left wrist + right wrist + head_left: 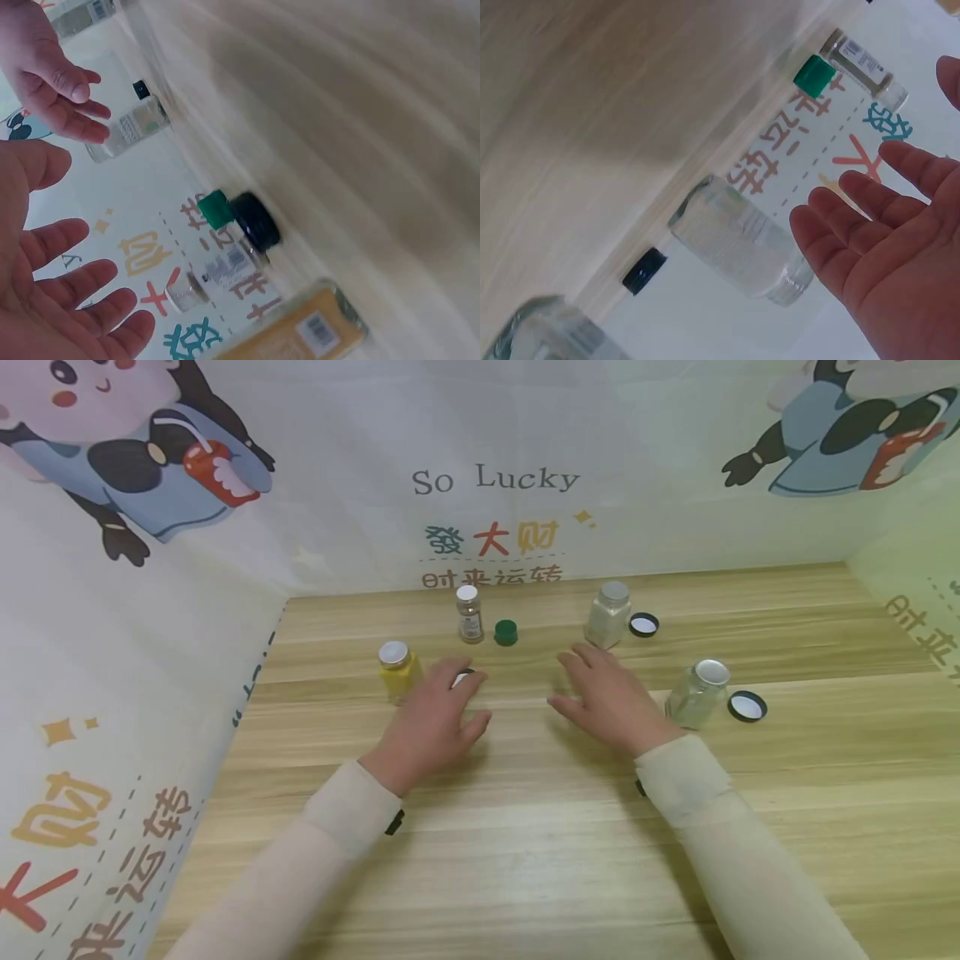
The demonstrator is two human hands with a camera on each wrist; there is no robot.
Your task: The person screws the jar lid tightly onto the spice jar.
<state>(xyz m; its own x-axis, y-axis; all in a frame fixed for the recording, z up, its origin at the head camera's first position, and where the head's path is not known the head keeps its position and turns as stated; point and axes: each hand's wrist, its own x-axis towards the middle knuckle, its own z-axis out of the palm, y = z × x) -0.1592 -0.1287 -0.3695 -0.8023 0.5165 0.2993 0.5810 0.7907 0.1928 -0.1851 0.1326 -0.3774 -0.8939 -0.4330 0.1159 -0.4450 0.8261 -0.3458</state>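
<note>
Both hands hover over the wooden table with nothing in them. My left hand (pixel 431 722) has its fingers spread loosely, just right of a jar with yellow contents (pixel 400 675). A black-rimmed lid (pixel 256 222) is partly hidden by that hand in the head view. Behind it stand a small labelled bottle (pixel 470 618) with a whitish top and a green cap (pixel 506 632). My right hand (pixel 611 700) has extended fingers, in front of one clear glass jar (pixel 607 618) and left of another clear glass jar (pixel 694 700).
One black lid (pixel 643 625) lies right of the rear glass jar. Another black lid (pixel 747 707) lies beside the nearer one. A printed white cloth (pixel 360 527) rises behind the table (pixel 525 860) and along its sides.
</note>
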